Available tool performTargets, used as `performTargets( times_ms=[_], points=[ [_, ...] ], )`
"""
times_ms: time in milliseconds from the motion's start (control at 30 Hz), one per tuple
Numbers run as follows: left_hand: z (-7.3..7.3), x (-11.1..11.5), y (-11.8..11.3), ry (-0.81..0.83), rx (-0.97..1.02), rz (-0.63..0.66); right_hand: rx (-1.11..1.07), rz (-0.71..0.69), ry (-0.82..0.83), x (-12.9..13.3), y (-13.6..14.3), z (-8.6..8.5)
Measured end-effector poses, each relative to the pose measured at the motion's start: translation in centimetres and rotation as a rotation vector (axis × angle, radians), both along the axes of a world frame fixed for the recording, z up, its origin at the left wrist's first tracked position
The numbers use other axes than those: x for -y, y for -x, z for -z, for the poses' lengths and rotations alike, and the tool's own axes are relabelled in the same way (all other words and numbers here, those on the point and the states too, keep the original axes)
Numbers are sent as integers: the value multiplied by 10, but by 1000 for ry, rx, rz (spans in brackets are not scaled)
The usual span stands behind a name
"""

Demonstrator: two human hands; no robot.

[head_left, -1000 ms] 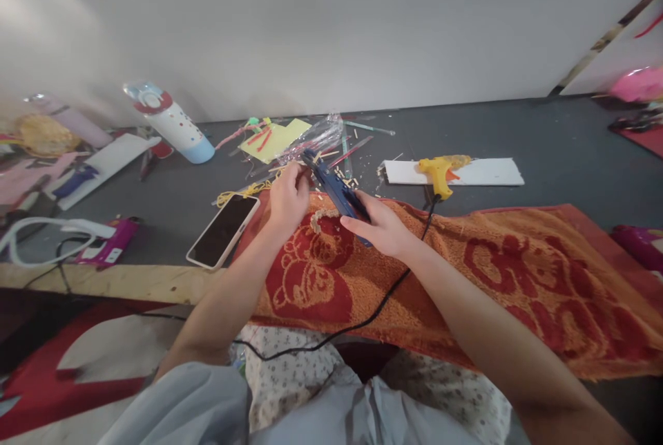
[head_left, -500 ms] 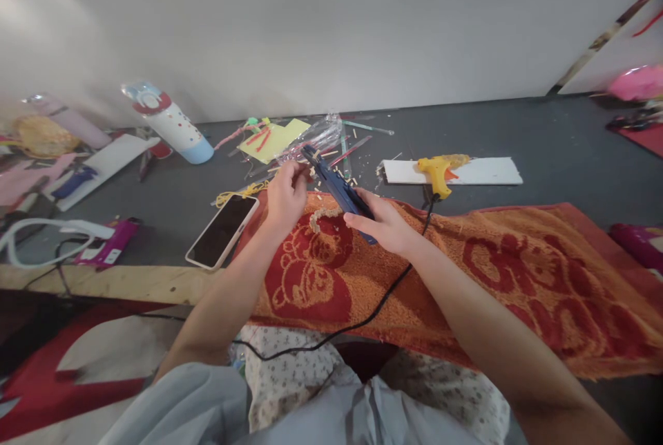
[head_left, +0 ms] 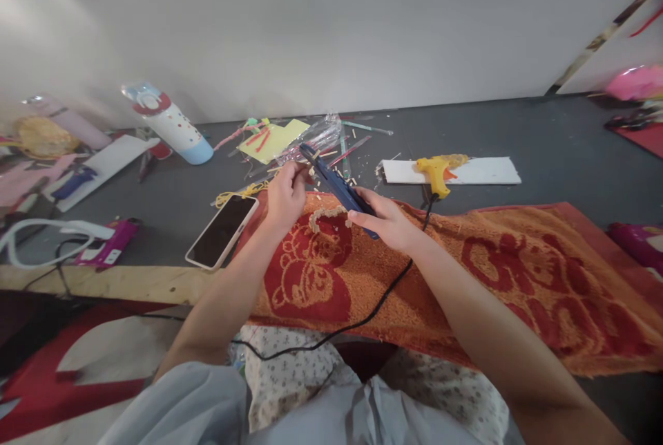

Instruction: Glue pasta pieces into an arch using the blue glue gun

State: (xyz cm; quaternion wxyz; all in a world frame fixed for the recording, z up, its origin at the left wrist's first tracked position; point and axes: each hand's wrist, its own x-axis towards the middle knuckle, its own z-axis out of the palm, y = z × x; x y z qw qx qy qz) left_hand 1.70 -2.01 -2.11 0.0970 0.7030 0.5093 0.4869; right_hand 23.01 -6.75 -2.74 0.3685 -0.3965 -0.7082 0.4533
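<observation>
Blue tool [head_left: 335,183], head view: clasped in the right grip [head_left: 387,223], its far end near the left grip [head_left: 286,196], which is curled; whether it pinches anything cannot be told. Orange towel [head_left: 365,276] lies beneath the right grip.

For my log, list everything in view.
Tool: one, dark blue, in right hand
Towel: one, orange and red, centre front
Phone: one, pale case, left of towel
Glue gun: one, yellow, on white strip
Bottles: two, pale, back left
Paper: one, yellow, behind left hand
Bits: many, beige, behind tool
Cable: one, black, across towel
Table: one, grey, beneath
Wall: one, grey, behind
Other clutter: uncounted, mixed, across table
Left hand: one, bare, by tool
Right hand: one, bare, around tool
</observation>
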Motion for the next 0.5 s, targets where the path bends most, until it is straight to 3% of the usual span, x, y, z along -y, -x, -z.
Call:
performTargets(
  times_ms=[500],
  points=[
    [1,-2,3,18,-17,4,-65,5,50,-3,-3,7]
  ],
)
